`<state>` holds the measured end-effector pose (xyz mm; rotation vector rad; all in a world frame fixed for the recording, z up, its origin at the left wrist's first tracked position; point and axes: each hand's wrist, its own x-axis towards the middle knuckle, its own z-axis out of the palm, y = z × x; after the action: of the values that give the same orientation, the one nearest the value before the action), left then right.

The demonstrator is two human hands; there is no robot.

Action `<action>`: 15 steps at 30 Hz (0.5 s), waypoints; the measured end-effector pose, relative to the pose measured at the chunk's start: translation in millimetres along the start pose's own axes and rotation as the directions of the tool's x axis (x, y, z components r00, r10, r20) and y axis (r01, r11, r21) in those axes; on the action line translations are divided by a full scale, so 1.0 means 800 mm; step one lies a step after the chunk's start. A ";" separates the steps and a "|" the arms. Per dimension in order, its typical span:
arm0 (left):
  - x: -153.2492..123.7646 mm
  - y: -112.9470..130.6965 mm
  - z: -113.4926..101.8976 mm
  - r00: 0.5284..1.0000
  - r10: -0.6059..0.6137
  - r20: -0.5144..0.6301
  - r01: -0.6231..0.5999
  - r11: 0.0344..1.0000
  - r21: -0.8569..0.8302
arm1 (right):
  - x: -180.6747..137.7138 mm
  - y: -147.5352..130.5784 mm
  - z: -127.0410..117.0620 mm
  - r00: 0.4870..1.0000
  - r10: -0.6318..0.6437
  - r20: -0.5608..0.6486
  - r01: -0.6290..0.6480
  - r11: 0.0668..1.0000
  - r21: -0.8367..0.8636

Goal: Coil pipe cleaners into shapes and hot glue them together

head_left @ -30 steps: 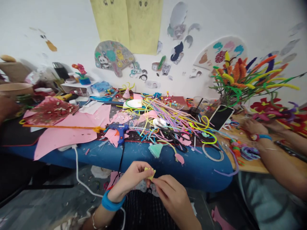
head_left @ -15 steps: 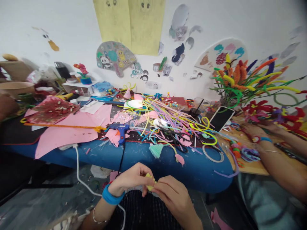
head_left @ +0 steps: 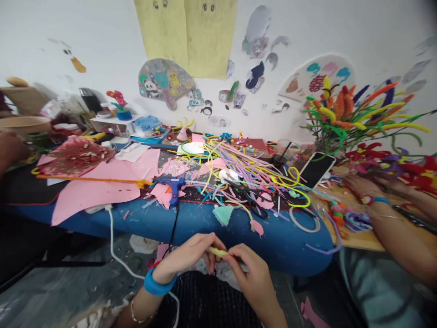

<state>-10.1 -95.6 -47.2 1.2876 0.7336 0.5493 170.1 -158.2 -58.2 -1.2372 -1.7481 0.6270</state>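
Note:
A small pale yellow fuzzy piece (head_left: 217, 251), which looks like bent pipe cleaner, is held between my two hands above my lap. My left hand (head_left: 194, 255), with a blue band at the wrist, pinches its left end. The fingertips of my right hand (head_left: 251, 273) grip its right end. My fingers cover part of the piece, so its full shape is hidden. On the table edge beyond them lie a mint green fan-shaped pipe cleaner piece (head_left: 222, 214) and a pink leaf-like one (head_left: 256, 228) on a yellow-green stem.
A blue glue gun (head_left: 175, 190), black scissors (head_left: 256, 200) and a pile of pipe cleaners (head_left: 235, 159) cover the table. Pink sheets (head_left: 99, 193) lie left. A phone (head_left: 317, 168) leans at right, near a co-worker's hands (head_left: 362, 187). A white cable (head_left: 112, 241) hangs down.
The yellow piece has turned from a broad, bunched view to a narrow, near-level strip. My right hand has shifted slightly right, and its fingers have changed their grip.

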 end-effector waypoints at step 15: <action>-0.002 0.000 0.008 0.921 0.264 -0.285 -0.160 0.926 0.342 | 0.001 -0.014 0.017 0.971 0.240 0.012 -0.239 0.960 0.148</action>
<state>-6.4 -100.7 -46.3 1.6068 0.9911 0.8667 153.0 -160.7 -55.6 -1.3543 -1.5285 0.8774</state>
